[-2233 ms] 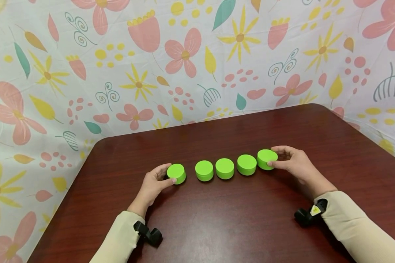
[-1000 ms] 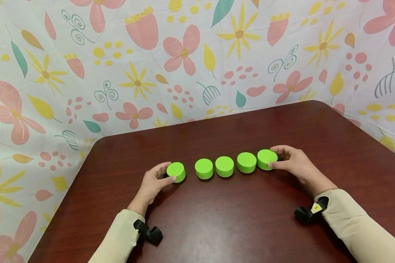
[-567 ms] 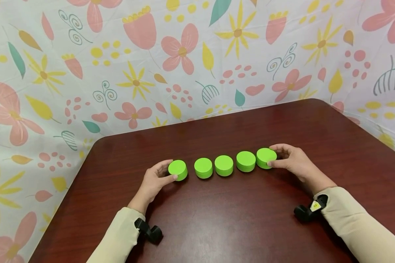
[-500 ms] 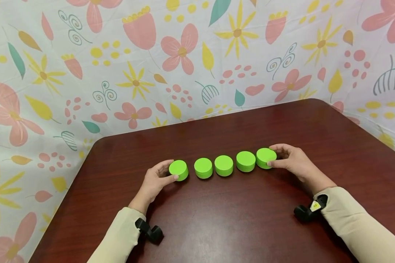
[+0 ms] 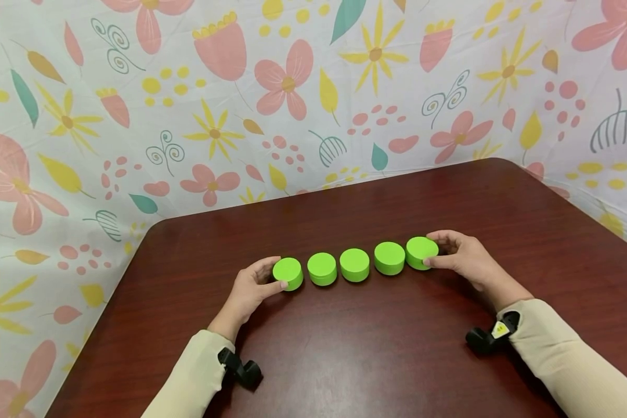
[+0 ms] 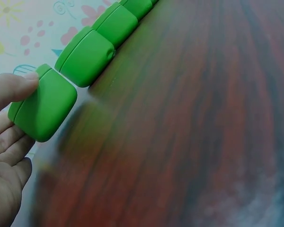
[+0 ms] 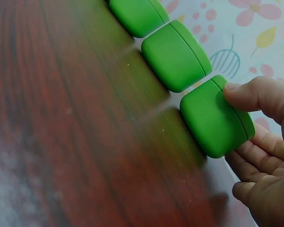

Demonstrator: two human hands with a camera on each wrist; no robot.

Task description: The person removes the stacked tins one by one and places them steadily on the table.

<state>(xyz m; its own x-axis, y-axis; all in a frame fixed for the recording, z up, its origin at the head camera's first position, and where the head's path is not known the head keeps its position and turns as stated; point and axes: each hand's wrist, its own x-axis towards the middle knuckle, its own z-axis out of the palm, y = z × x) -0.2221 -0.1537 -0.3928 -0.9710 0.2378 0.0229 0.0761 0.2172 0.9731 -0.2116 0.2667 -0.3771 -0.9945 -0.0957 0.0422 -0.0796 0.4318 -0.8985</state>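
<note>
Several round, lidded, bright green jars stand in a row on the dark table. My left hand point(image 5: 249, 288) grips the leftmost green jar point(image 5: 288, 274) between thumb and fingers; the left wrist view shows the thumb at the lid edge of that jar point(image 6: 48, 108). At the other end, my right hand point(image 5: 464, 256) holds the rightmost green jar point(image 5: 421, 253), its thumb on the near side and fingers behind. Between them stand a second jar point(image 5: 322, 269), a middle jar point(image 5: 354, 265) and another jar point(image 5: 389, 258), untouched. A small gap separates the left-held jar from its neighbour.
The reddish-brown wooden table point(image 5: 345, 348) has rounded far corners. Behind it hangs a floral-patterned cloth point(image 5: 292, 145). Black wrist cameras sit on both cuffs, the left camera point(image 5: 240, 370) and the right camera point(image 5: 488, 337) low over the tabletop.
My left hand has slid the leftmost jar rightward, narrowing the gap to its neighbour. My right hand stays on its jar, and the jars between keep their places.
</note>
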